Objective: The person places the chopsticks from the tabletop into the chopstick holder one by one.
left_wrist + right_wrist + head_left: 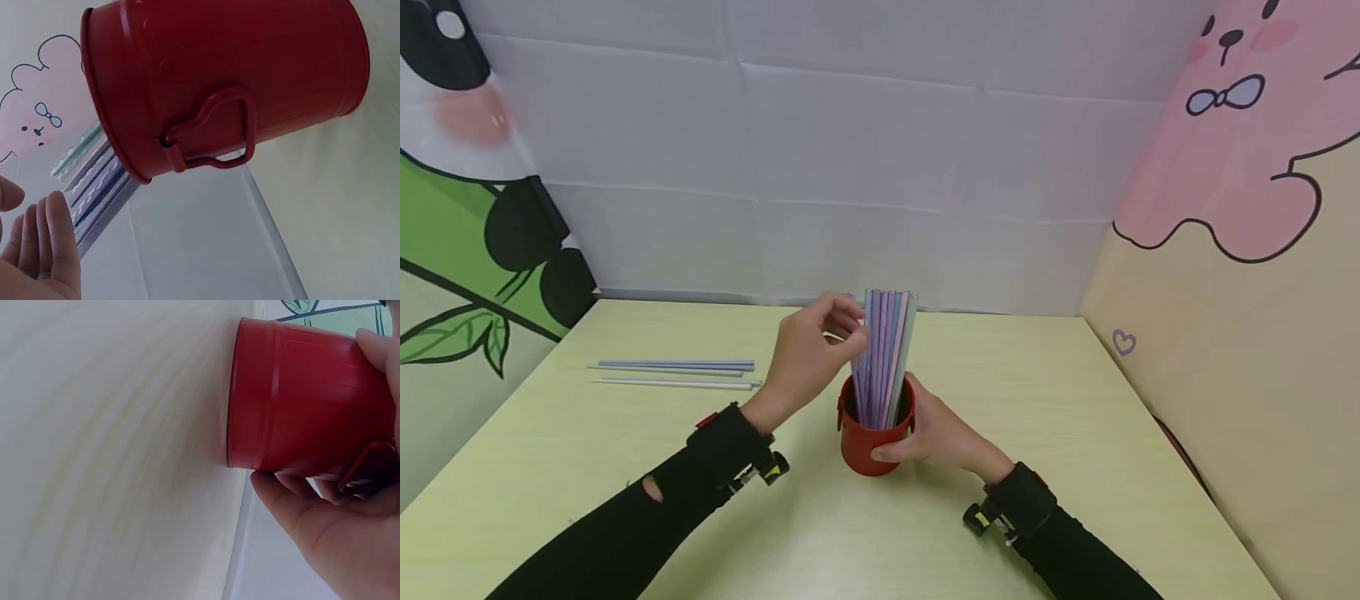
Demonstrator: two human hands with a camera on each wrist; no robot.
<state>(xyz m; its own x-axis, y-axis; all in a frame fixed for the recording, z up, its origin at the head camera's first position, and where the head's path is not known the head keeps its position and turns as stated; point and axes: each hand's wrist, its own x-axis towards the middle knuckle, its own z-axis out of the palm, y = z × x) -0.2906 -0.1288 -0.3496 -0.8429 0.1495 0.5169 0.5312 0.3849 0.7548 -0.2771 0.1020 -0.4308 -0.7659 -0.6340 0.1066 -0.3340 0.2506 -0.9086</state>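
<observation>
A small red metal bucket (868, 457) with side handles stands upright on the table, holding a bundle of thin pastel sticks (883, 358) that look like straws, in purple, pink, blue and pale green. My right hand (943, 429) grips the bucket from its right side, thumb at the front; in the right wrist view, fingers (287, 500) press against its wall. Beside the bundle's upper part is my left hand (816, 346). In the left wrist view, this hand (47, 250) has loosely extended fingers, with no stick seen between them.
Several loose sticks, purple (677, 364) and whitish (673, 383), lie on the table left of the bucket. A pale cloth wall (850, 142) closes off the back. Side panels with a panda and a pink bear (1232, 167) flank the pale yellow table (1037, 392).
</observation>
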